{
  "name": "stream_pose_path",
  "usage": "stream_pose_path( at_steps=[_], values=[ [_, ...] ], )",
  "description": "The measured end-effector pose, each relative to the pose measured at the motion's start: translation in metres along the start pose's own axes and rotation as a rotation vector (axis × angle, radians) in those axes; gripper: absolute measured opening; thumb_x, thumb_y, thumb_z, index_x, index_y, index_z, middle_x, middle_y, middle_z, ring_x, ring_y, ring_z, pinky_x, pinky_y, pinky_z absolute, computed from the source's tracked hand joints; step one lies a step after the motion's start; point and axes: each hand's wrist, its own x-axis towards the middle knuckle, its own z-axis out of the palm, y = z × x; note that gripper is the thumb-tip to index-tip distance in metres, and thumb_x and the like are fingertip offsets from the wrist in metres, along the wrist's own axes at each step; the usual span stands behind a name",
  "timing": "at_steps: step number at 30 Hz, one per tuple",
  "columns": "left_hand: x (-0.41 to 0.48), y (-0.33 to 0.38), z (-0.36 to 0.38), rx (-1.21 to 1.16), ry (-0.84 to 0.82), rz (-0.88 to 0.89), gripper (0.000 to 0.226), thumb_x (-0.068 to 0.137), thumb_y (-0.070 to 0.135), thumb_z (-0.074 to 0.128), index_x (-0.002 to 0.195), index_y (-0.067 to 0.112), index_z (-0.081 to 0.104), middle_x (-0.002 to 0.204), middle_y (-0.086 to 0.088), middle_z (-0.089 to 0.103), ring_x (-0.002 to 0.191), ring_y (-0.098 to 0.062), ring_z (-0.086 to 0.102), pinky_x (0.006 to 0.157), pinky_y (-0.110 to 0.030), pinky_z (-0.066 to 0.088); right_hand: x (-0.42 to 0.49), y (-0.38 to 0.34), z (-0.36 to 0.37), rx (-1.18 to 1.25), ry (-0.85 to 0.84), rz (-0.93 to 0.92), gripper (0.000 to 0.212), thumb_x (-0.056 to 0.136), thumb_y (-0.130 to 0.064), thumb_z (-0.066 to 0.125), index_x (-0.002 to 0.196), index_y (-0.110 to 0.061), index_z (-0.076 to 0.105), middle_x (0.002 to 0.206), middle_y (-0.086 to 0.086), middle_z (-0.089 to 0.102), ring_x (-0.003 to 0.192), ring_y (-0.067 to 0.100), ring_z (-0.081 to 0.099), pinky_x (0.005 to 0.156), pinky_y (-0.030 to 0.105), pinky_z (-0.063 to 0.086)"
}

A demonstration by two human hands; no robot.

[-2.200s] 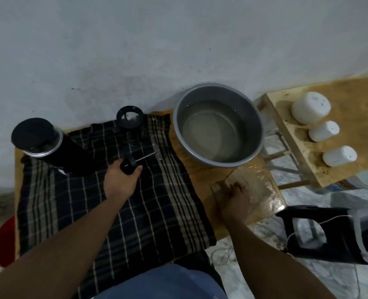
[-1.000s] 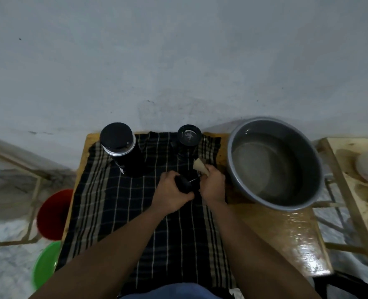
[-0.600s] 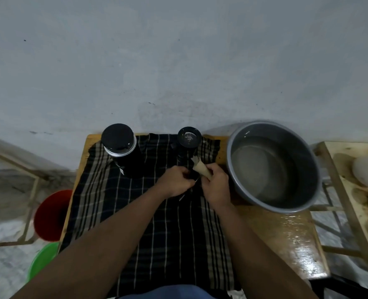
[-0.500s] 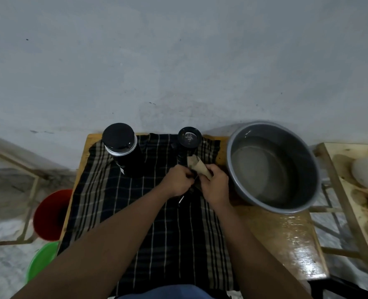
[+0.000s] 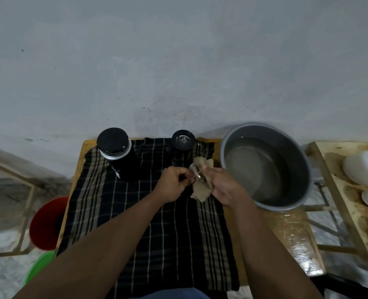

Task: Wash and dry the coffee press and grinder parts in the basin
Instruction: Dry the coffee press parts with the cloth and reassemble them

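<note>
The person is standing over the tabletop (image 5: 286,234) and drying a small part, which looks to me like the grinder's metal crank (image 5: 197,170). The left hand (image 5: 172,184) is pinching its near end, fingers curled tight around it. The right hand (image 5: 226,186) is gripping a tan rag (image 5: 201,190) and bunching it around the shiny far end. Both are hovering above the checked cloth (image 5: 135,212), just left of the basin (image 5: 291,152), which is holding water.

The coffee press (image 5: 116,152) and the grinder body (image 5: 183,143) are standing upright at the back of the cloth, apart from the hands.

To do this well, I would say the left grip should be staying firm on its end while the right hand is drawing the rag along the metal and twisting, so that the bends and the loop are getting wiped rather than only the straight run. The rag should be turning to a dry patch as it goes. Since the work is happening right beside the basin, a slip could be dropping the piece into the water, so holding it over the cloth seems wise.
</note>
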Motion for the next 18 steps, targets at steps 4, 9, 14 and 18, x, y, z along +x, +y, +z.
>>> stream_pose_path(
  at_steps=[4, 9, 14, 18],
  values=[
    [-0.003, 0.003, -0.001, 0.020, 0.027, 0.062, 0.005, 0.087, 0.009, 0.076, 0.089, 0.013, 0.079, 0.087, 0.008, 0.077, 0.082, -0.001, 0.071, 0.081, -0.019, 0.055, 0.004, 0.001, -0.003, 0.051, -0.013, 0.000, 0.026, 0.102, -0.020, 0.059, 0.112, 0.001, 0.069, 0.110, 0.019, 0.074, 0.096, 0.030, 0.071, 0.086, 0.044, 0.059],
    [-0.009, 0.020, 0.007, -0.310, 0.166, -0.065, 0.026, 0.088, 0.006, 0.075, 0.108, 0.022, 0.071, 0.090, 0.000, 0.069, 0.076, -0.003, 0.064, 0.077, -0.018, 0.055, 0.014, 0.010, 0.014, -0.190, 0.237, -0.250, 0.025, 0.104, -0.024, 0.051, 0.112, -0.008, 0.070, 0.104, 0.013, 0.075, 0.096, 0.029, 0.071, 0.082, 0.041, 0.060],
    [-0.003, 0.022, 0.002, -0.484, 0.142, -0.195, 0.025, 0.086, 0.002, 0.076, 0.096, 0.024, 0.075, 0.101, -0.020, 0.073, 0.083, -0.018, 0.069, 0.077, -0.025, 0.060, 0.010, 0.017, 0.016, 0.006, 0.129, -0.217, 0.023, 0.107, -0.017, 0.048, 0.113, -0.011, 0.070, 0.103, 0.009, 0.076, 0.092, 0.024, 0.073, 0.080, 0.041, 0.061],
    [0.000, 0.020, 0.007, -0.548, 0.126, -0.298, 0.030, 0.086, -0.003, 0.075, 0.115, 0.006, 0.074, 0.110, -0.023, 0.073, 0.102, -0.031, 0.072, 0.091, -0.038, 0.060, 0.013, 0.016, 0.019, -0.145, 0.092, -0.215, 0.025, 0.108, -0.026, 0.043, 0.117, -0.020, 0.065, 0.110, 0.005, 0.073, 0.100, 0.020, 0.070, 0.086, 0.037, 0.059]
  ],
)
